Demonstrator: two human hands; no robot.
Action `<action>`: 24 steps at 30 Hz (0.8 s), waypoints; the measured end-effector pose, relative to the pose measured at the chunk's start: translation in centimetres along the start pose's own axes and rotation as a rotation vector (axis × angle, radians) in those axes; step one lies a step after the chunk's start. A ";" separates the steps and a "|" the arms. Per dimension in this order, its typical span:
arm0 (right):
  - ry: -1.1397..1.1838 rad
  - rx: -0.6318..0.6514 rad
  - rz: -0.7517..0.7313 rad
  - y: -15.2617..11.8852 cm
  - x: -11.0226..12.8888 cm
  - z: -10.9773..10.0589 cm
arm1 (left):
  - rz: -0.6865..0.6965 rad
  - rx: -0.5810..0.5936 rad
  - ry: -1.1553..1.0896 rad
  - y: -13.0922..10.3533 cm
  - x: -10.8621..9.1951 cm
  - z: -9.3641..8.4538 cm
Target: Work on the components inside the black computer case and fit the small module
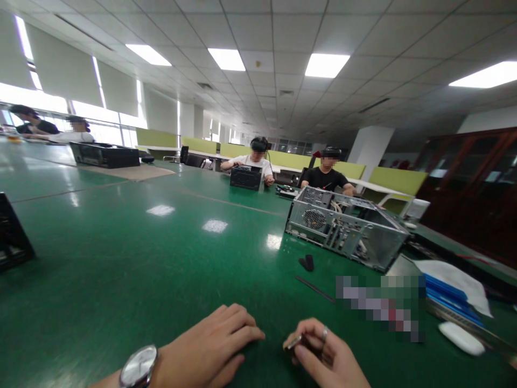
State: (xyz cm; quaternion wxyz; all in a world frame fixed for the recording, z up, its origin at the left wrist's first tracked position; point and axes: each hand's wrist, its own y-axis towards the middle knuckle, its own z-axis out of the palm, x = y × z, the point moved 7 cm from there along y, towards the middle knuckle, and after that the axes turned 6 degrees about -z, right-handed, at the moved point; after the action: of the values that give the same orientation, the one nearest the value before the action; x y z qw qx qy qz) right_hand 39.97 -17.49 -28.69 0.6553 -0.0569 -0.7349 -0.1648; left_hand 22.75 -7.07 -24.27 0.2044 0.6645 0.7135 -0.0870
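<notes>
My left hand point(216, 345), with a silver watch point(139, 366) on its wrist, rests on the green table point(161, 269), palm down, its fingers stretched toward the right and holding nothing. To its right, my right hand point(323, 353) pinches a small metallic piece point(293, 341) between thumb and index finger, just above the tabletop. A ring shows on one of that hand's fingers. A gap separates the two hands. What the piece is cannot be made out.
An open metal computer case point(347, 226) stands at the right. Nearer lie small black pieces point(307, 263), a thin dark strip point(315, 288), blue items point(450, 296) and a white mouse-like object point(461, 338). Several people sit beyond, with more cases point(245, 178). A dark frame point(14, 234) is far left.
</notes>
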 end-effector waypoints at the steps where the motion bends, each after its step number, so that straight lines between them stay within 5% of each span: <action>1: 0.002 -0.009 0.000 0.0 -0.1 0.0 | 0.004 -0.007 -0.004 0.0 0.0 0.0; 19: 0.075 -0.083 0.018 0.0 -0.4 0.4 | -0.026 -0.103 -0.001 0.0 0.3 -0.5; 24: 0.063 -0.178 -0.023 0.0 0.6 0.0 | -0.040 -0.223 0.113 -0.4 1.0 -1.0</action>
State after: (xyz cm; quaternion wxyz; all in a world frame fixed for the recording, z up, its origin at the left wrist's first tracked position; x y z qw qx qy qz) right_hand 39.86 -17.59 -28.09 0.6686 -0.1010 -0.6970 -0.2388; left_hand 22.15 -5.81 -23.86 0.2349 0.6272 0.7421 0.0265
